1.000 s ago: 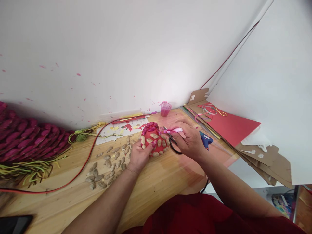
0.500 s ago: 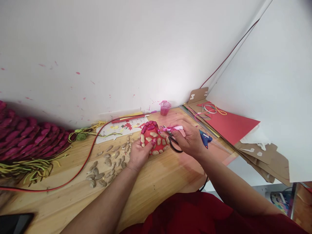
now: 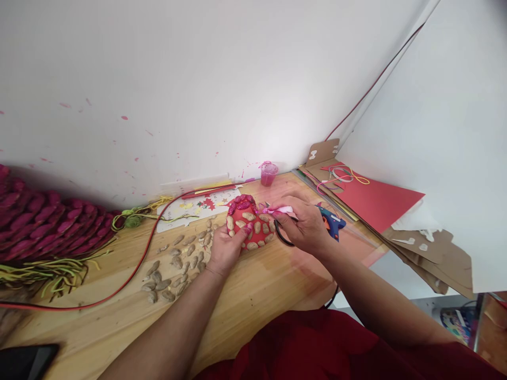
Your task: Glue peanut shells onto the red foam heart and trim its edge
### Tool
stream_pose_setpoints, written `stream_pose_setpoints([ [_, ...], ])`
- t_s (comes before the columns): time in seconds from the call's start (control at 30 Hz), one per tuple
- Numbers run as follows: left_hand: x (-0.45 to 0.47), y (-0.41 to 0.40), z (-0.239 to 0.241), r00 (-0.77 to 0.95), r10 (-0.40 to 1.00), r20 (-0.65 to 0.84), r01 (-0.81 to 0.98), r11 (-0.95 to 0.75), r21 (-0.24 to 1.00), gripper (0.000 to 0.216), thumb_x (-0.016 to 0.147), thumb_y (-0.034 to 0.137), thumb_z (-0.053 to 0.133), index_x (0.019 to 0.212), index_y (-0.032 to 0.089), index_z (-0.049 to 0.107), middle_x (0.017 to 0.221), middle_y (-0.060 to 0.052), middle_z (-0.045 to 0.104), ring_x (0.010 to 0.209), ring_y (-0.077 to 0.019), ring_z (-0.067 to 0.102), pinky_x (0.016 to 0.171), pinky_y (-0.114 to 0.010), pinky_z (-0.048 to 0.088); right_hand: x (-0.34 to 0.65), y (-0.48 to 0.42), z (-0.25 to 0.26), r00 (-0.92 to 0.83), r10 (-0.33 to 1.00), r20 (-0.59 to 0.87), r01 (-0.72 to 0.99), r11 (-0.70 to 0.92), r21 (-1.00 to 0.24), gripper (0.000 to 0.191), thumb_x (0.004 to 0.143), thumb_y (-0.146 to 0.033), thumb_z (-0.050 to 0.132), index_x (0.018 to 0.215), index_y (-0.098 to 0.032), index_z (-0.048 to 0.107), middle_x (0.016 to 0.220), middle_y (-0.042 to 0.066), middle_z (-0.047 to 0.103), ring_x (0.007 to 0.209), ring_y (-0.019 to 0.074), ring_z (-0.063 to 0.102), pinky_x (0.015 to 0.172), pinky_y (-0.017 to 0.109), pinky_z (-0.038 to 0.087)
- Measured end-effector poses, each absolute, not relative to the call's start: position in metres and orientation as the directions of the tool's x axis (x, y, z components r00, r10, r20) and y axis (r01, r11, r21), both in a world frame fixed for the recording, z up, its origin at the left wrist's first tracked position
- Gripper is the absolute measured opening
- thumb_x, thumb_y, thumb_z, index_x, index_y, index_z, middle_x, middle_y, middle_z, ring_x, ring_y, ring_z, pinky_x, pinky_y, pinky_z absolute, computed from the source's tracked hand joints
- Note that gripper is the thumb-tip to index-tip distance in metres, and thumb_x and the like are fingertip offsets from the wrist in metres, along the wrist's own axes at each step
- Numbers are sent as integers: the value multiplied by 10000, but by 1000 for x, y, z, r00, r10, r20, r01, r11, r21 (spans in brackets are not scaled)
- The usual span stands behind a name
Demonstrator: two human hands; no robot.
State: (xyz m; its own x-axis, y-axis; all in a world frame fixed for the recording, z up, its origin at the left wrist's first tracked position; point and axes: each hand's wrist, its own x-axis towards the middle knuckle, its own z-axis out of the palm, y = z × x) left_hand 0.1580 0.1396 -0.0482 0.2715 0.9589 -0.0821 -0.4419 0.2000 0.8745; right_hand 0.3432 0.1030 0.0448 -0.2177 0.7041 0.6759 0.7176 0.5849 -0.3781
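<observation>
A red rounded craft piece studded with peanut shells, its top row painted pink, rests on the wooden table. My left hand grips its lower left side with fingers curled round it. My right hand is closed on a pink-stained white brush whose tip touches the piece's upper right. Black scissors lie just under my right hand.
Loose peanut shells lie left of the piece. A pink paint cup stands by the wall. A blue glue gun, red paper and cardboard sit at right. A red cord and pink-painted shells lie at left.
Both hands and the craft piece stay nearly in place; the brush tip has shifted slightly along the piece's upper right.
</observation>
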Motion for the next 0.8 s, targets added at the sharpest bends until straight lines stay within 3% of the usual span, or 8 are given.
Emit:
stream_pose_setpoints([
  [0.4,159,140,-49,262,960,-103,-466,219,857,513,596,508,941,902,131,775,833,-99,806,734,-248,769,773,-393,639,344,109,47,-186,701,689,729,568,-381,116,983,-276,576,948,-237,679,888,42,742,894,230,653,841,390,487],
  [0.8,160,137,-37,274,948,-159,-556,291,778,454,524,344,975,877,151,763,794,-85,799,863,-308,782,832,-455,647,354,114,37,-23,755,655,667,500,-552,154,993,-348,576,979,-238,683,880,33,746,790,198,687,804,368,536],
])
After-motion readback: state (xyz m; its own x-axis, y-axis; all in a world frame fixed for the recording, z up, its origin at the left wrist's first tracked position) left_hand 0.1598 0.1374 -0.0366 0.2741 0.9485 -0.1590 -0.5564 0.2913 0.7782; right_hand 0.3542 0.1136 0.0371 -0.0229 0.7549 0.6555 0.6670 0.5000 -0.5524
